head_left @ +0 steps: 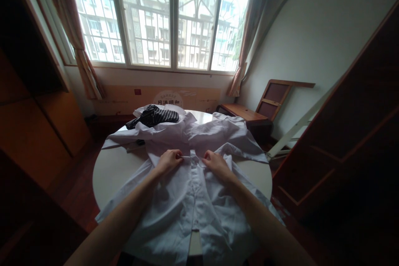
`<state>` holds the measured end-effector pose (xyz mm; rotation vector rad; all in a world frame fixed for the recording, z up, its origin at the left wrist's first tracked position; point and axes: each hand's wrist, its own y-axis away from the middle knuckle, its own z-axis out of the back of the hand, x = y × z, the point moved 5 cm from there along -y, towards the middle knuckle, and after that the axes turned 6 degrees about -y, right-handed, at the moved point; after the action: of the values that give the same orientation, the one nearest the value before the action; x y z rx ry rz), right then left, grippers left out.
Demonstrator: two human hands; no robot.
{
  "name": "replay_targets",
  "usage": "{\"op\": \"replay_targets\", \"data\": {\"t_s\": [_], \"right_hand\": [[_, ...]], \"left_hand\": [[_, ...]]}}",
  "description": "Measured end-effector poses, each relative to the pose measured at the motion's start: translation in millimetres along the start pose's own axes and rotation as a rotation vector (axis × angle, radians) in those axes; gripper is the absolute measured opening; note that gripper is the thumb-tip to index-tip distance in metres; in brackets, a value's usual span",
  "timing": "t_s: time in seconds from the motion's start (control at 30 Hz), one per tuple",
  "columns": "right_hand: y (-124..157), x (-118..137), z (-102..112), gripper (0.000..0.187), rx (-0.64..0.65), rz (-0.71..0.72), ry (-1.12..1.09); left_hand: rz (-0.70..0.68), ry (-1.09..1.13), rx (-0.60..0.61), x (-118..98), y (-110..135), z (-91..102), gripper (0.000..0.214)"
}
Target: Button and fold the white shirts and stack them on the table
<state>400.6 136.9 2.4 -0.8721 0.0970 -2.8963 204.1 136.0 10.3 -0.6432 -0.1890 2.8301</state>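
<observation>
A white shirt [174, 212] lies spread over a round white table [104, 174], its button front running down the middle toward me. My left hand [170, 160] pinches the shirt's collar or upper front edge from the left. From the right, my right hand [215, 162] grips the same part, fingers closed on the cloth. Between the two hands a short stretch of that edge is raised. Beyond my hands lies more white cloth [215, 133] with sleeves reaching to both sides; whether it is a second shirt I cannot tell.
A black, white-striped cloth [158, 116] is bunched at the table's far left. Behind stand a long printed carton [124, 99] and a low wooden cabinet [240, 112]. A wooden frame [277, 95] and a white ladder [299, 129] lean at the right, near a dark wooden panel [336, 141].
</observation>
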Motion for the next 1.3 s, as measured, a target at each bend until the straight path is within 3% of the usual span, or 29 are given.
{"op": "replay_targets", "data": {"t_s": [0.2, 0.43, 0.6, 0.7, 0.77, 0.83, 0.9, 0.97, 1.1, 1.3], "right_hand": [[-7, -2, 3, 0.013, -0.002, -0.051, 0.021], [-30, 16, 47, 0.016, 0.022, -0.031, -0.201], [-47, 29, 60, 0.016, -0.128, -0.079, -0.224], [-44, 37, 54, 0.016, -0.214, -0.055, -0.105], [-35, 45, 44, 0.018, -0.209, 0.048, -0.02], [-24, 55, 28, 0.016, -0.109, 0.219, 0.044], [-11, 61, 8, 0.013, 0.053, 0.383, 0.083], [-2, 62, -9, 0.016, 0.159, 0.449, 0.123], [-1, 51, -22, 0.024, 0.109, 0.282, 0.167], [2, 49, -23, 0.033, 0.077, 0.177, 0.199]], "left_hand": [[0.035, -0.029, -0.026, -4, -2, 6.0, 0.022], [0.049, -0.003, 0.043, -10, -25, 37.2, 0.027], [0.09, -0.151, -0.112, -16, -44, 51.9, 0.027], [0.068, -0.285, -0.128, -21, -44, 43.8, 0.026], [-0.004, -0.299, -0.148, -24, -39, 35.4, 0.027], [-0.128, -0.233, -0.149, -29, -32, 24.5, 0.017], [-0.256, -0.111, -0.063, -32, -24, 9.1, 0.011], [-0.324, 0.002, 0.034, -32, -17, -6.1, 0.008], [-0.266, 0.081, 0.017, -23, -12, -19.0, 0.01], [-0.23, 0.082, 0.041, -20, -6, -14.1, 0.009]]}}
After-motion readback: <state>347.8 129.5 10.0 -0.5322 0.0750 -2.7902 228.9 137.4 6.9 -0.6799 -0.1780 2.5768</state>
